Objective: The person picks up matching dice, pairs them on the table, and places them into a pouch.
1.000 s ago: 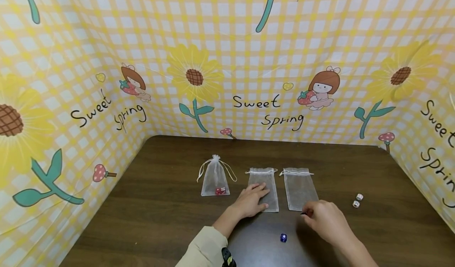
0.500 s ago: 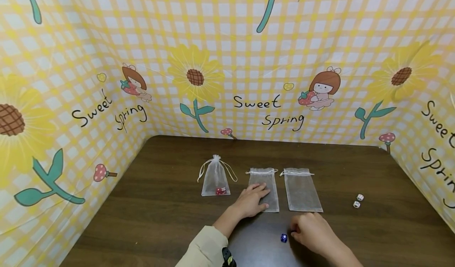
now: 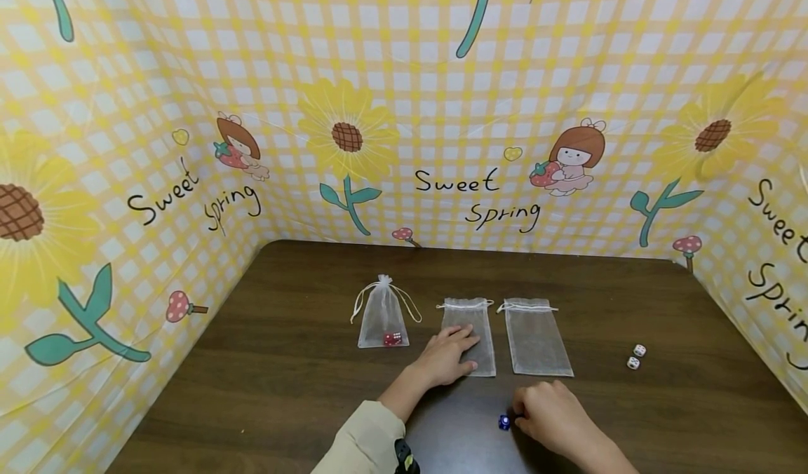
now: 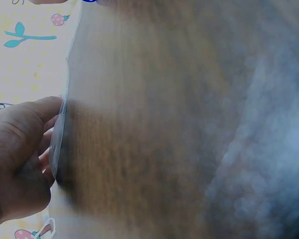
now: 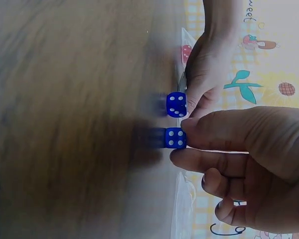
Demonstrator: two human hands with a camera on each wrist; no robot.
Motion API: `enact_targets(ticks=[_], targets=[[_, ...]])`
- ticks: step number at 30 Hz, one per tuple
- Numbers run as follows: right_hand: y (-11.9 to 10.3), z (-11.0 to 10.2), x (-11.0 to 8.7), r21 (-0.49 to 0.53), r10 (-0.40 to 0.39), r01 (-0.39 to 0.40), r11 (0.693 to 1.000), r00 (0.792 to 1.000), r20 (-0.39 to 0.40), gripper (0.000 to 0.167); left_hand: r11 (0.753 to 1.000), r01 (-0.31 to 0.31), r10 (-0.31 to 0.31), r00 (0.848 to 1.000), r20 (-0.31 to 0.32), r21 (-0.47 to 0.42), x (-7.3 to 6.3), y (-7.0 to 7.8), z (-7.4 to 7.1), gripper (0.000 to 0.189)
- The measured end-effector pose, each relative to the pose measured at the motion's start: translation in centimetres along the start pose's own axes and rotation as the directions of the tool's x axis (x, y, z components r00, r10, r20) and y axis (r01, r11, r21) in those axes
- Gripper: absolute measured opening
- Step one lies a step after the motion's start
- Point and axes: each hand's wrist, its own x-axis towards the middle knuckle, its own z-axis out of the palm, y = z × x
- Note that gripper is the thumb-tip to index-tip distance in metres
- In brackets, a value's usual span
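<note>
My left hand [image 3: 445, 358] lies with fingers extended on the middle white mesh drawstring bag [image 3: 482, 351], which is flat on the table. My right hand [image 3: 555, 418] pinches a blue die [image 5: 175, 138] between thumb and forefinger, down at the tabletop; in the head view the fingers hide this die. Close beside it sits another blue die [image 3: 503, 422] with white dots. A second flat mesh bag [image 3: 539, 341] lies just beyond my right hand. To the left, a mesh bag [image 3: 379, 313] with its neck drawn in holds red dice [image 3: 392, 339].
Two white dice, a farther one [image 3: 640, 350] and a nearer one [image 3: 633, 363], rest on the right of the dark wooden table [image 3: 265, 390]. A yellow checked cloth [image 3: 404, 109] with printed flowers surrounds the table's back and sides.
My right hand has moved left and nearer, from the lower edge of the right bag to beside the loose blue die. My left hand has stayed on the middle bag.
</note>
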Motion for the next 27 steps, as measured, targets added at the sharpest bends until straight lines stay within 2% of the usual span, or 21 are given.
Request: enact_targets(ticks=[10,12,17,22,27], targets=[[0.5,-0.5,0.1,0.061,0.015,-0.018,0.998,0.999,0.043,0.026,1.000,0.000,0.000,1.000,0.010,0.000,0.2,-0.1,0.0,0.050],[0.7,-0.7,0.1,0.041,0.018,-0.019,0.999,1.000,0.014,0.026,1.000,-0.002,0.002,1.000,0.009,0.002,0.2,-0.1,0.0,0.050],[1.1,-1.2,0.1,-0.018,0.012,-0.014,1.000,0.993,-0.121,0.023,1.000,-0.002,0.002,1.000,0.001,0.020,0.3,-0.2,-0.1,0.050],[1.0,-1.3,0.2,-0.003,0.048,-0.049,0.999,0.986,-0.157,0.022,1.000,-0.001,0.001,1.000,-0.001,0.026,0.3,-0.1,-0.2,0.048],[1.0,-1.3,0.1,-0.016,0.021,-0.026,1.000,0.971,-0.240,0.022,1.000,-0.010,0.010,1.000,-0.010,0.029,0.3,0.1,-0.4,0.046]])
